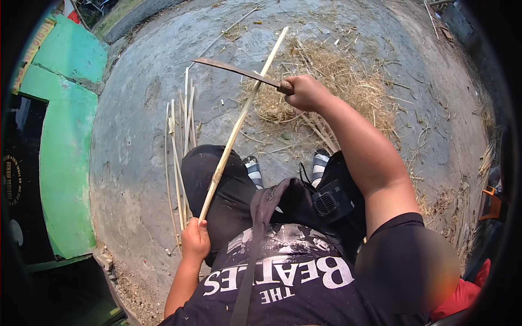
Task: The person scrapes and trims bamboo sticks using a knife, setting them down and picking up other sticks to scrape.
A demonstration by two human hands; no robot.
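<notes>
Two grips are closed: the left hand (196, 240) around a pale strip (231, 141) slanting to the frame's top centre, the right hand (307, 93) around a curved knife (239, 69) crossing it. Shavings (353, 89) lie heaped upper right of centre.

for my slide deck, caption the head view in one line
Right hand holds a curved blade across a long pale stick gripped by the left hand.

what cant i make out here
Head view:
Long pale wooden strip: lower end, hidden by the left hand.
Curved, brown-bladed knife: most of its handle, covered by the right hand.
Red fabric-like thing, lower right: full shape, partly blurred out.
</notes>
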